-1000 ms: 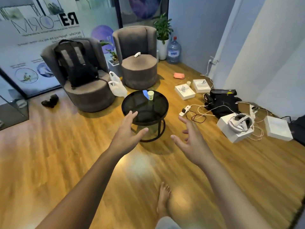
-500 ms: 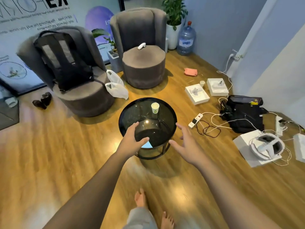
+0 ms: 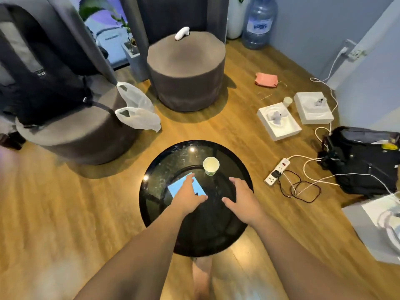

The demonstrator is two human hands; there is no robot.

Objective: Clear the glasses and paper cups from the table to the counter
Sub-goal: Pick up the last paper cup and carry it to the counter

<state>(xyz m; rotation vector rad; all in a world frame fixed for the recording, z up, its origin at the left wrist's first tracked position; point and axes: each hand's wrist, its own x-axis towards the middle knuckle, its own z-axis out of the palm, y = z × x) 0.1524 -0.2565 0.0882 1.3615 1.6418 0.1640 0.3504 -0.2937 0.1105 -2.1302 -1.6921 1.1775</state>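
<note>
Both hands open over the round table, one paper cup on it.

The cup (image 3: 211,165) stands upright on the far part of the black glass table (image 3: 155,204), mouth up, its pale inside showing nothing in it. The left hand (image 3: 188,194) and right hand (image 3: 241,197) hover above the tabletop just short of the cup, fingers spread and relaxed, holding nothing. A second cup (image 3: 287,101) stands on the floor between two open white boxes (image 3: 279,122), each with a small pale device inside. A white plastic bag (image 3: 138,113) hangs slack off the left chair (image 3: 71,135). A water jug (image 3: 258,22) stands by the wall.
</note>
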